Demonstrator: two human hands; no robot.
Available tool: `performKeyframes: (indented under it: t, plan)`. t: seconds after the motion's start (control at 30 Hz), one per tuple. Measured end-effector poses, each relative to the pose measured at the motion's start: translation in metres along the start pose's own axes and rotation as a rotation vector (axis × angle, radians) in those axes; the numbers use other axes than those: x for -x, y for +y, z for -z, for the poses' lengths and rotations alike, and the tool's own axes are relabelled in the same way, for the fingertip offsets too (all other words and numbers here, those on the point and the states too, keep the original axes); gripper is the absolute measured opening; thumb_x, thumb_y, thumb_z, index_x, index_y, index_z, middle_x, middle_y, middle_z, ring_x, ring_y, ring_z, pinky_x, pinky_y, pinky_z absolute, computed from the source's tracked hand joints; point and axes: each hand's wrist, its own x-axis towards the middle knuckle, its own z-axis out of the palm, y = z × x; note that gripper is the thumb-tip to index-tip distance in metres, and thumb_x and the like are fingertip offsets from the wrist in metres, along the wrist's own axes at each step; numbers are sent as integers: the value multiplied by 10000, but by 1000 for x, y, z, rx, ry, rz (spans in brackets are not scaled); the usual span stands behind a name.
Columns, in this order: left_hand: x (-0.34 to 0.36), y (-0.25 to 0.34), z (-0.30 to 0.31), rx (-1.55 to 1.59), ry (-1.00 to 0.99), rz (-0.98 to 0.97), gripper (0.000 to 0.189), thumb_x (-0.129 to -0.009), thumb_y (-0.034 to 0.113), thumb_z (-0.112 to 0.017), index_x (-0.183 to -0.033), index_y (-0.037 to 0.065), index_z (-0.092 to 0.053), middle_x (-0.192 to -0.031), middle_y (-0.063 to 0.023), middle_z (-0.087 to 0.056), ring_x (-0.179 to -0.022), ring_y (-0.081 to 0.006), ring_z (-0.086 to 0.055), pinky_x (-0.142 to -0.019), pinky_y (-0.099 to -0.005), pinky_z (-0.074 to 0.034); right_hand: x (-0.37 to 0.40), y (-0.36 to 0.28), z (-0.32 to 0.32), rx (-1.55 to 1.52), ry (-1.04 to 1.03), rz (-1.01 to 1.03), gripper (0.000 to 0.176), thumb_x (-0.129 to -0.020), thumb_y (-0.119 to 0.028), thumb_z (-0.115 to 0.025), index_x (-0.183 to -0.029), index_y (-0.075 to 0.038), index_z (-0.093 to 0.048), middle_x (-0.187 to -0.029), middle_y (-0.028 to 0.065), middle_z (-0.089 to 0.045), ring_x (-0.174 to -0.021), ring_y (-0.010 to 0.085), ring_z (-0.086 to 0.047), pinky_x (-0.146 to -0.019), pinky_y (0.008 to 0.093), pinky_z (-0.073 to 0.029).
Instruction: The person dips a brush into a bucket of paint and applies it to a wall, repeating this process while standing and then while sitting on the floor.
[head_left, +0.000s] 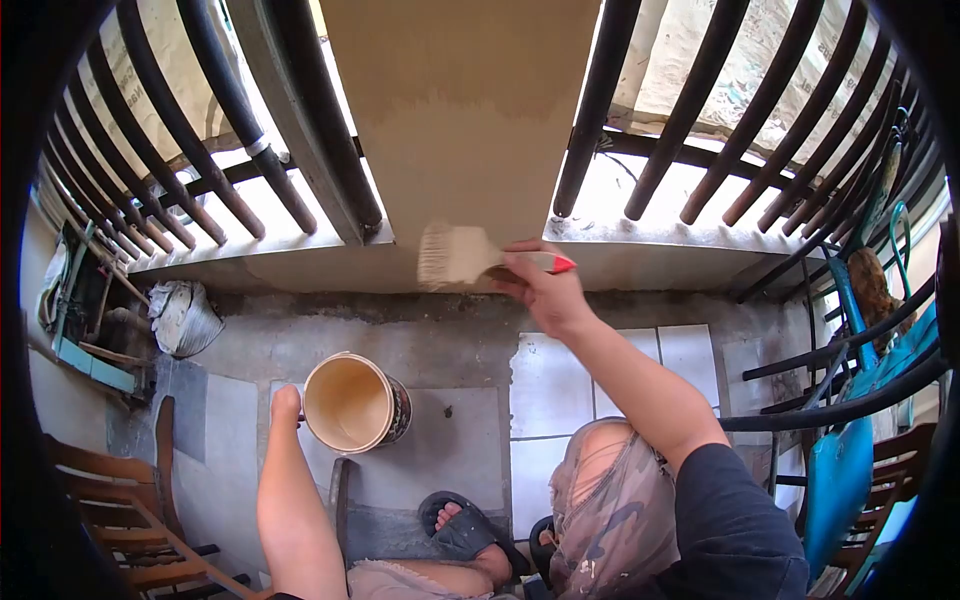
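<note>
A wide paint brush [455,256] with pale, paint-coated bristles points left, its red-tipped handle gripped in my right hand [540,285]. The brush is in front of the lower part of a beige pillar [460,150], whose upper part looks darker and wetter. At the left, my left hand [287,403] is at the side of a round bucket [349,403] with beige paint coating its inside; most of its fingers are hidden behind the bucket.
Dark metal bars [690,120] stand on both sides of the pillar. A white sack [184,318] lies at the left wall. Wooden chairs [110,490] flank both sides, with turquoise metal and plastic items [842,480] at the right. White tiles [550,385] cover part of the floor.
</note>
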Motion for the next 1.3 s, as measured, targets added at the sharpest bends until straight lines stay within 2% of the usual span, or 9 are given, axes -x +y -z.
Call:
performKeyframes:
  t: [0.13, 0.2, 0.23, 0.3, 0.6, 0.83, 0.93, 1.13, 1.3]
  plan:
    - [-71, -17, -30, 535, 134, 13, 597, -927, 411, -287, -1060, -108, -549, -1079, -264, -585, -963, -384, -592, -751, -472, -497, 13, -50, 14, 551, 0, 446, 125, -826, -41, -628, -942, -15, -593, -991, 126, -613, -844, 240, -639, -703, 309, -537]
    - [-113, -24, -41, 761, 50, 3, 649, -922, 473, -270, -1093, -103, -515, -1115, -279, -554, -993, -393, -574, -749, -481, -495, 15, -84, 9, 1181, -52, 1154, 195, -773, -15, -654, -961, -26, -605, -1015, 150, -610, -878, 278, -635, -731, 322, -531]
    - [-114, -21, -45, 983, -25, -12, 704, -917, 534, -252, -1127, -98, -481, -1152, -293, -524, -1023, -402, -556, -746, -489, -493, 14, -99, 8, 1193, -62, 1155, 195, -773, -15, -654, -961, -26, -605, -1015, 150, -610, -878, 278, -635, -731, 322, -531]
    - [-102, -8, -38, 1049, -93, 79, 711, -906, 559, -265, -1155, -81, -454, -1166, -299, -501, -1026, -414, -545, -754, -496, -490, 9, -122, 6, 1612, -85, 1517, 286, -697, 5, -678, -971, -46, -615, -1010, 162, -606, -891, 304, -629, -721, 338, -532]
    - [-74, 3, -37, 1114, -52, 98, 715, -892, 589, -286, -1224, -33, -403, -1189, -267, -460, -1050, -410, -489, -795, -499, -473, -25, -129, -1, 2083, -197, 1442, 256, -696, -78, -618, -944, -75, -553, -1115, 131, -522, -1113, 290, -492, -885, 396, -442]
    - [-99, 1, -48, 1212, -6, 93, 673, -911, 551, -253, -1352, 43, -274, -1171, -219, -476, -1078, -380, -466, -887, -500, -414, -13, -61, 31, 2043, -408, 1208, 236, -662, -67, -630, -880, -56, -542, -1016, 121, -542, -1001, 274, -541, -824, 354, -478]
    - [-127, -6, -55, 1174, -22, 110, 671, -912, 545, -240, -1345, 35, -291, -1146, -221, -490, -1062, -373, -475, -911, -495, -392, -17, -70, 33, 1937, -463, 881, 239, -671, -1, -617, -892, -61, -551, -997, 119, -551, -970, 277, -550, -796, 368, -490]
    - [-119, 0, -51, 1158, -31, 178, 682, -913, 544, -219, -1372, 43, -274, -1133, -237, -512, -1063, -375, -477, -919, -498, -379, -26, -160, -32, 1819, -278, 1222, 241, -679, 76, -584, -885, -48, -590, -908, 110, -556, -881, 279, -563, -721, 372, -480]
    - [-113, 8, -54, 1134, 47, 177, 689, -915, 548, -204, -1366, 37, -303, -1155, -244, -508, -1085, -383, -471, -932, -498, -367, -24, -153, -42, 1925, -228, 1453, 200, -684, 30, -588, -865, -55, -570, -936, 110, -530, -909, 286, -562, -743, 362, -497]
